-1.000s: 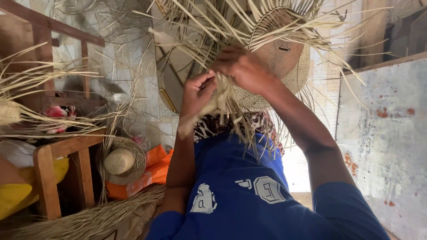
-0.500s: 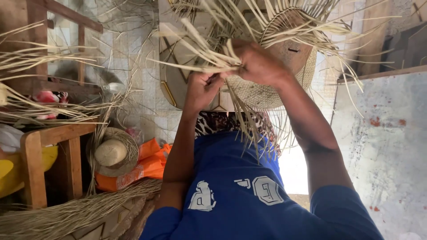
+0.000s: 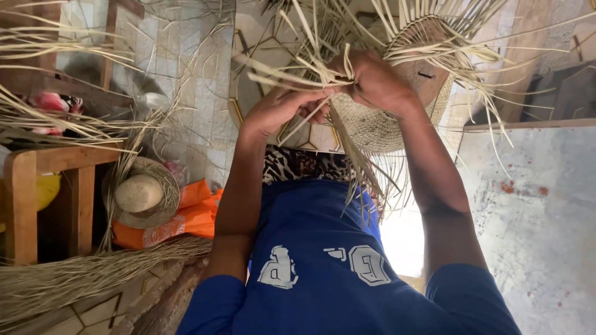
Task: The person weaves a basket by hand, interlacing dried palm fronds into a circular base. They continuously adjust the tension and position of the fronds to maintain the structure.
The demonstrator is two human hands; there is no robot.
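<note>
Pale straw is what our fingers close on here: the left hand point(image 3: 279, 111) pinches a few flat strips point(image 3: 310, 68) between thumb and fingertips, curled narrow around them, and the right hand point(image 3: 375, 84) is bunched tight on the neighbouring strips just beside it, the two hands almost touching at the edge of the weave. What we hold is a half-woven straw hat point(image 3: 385, 124), raised in front of us above our lap, its finished part a close mesh below the right hand and its loose ends fanning out in every direction. We judge it very light and springy; the woven part looks firm enough to bear a grip, while the free strips look stiff along their length yet thin, likely to crease or split if bent sharply, and smooth enough to slide out of a slack pinch. The best hold seems to be low on each strip, close to where it leaves the weave. Further out, a finished hat point(image 3: 139, 195) lies by an orange bag point(image 3: 198, 214), with a wooden chair point(image 3: 43, 186) and bundles of straw point(image 3: 81, 279) on the tiled floor point(image 3: 186, 74).
</note>
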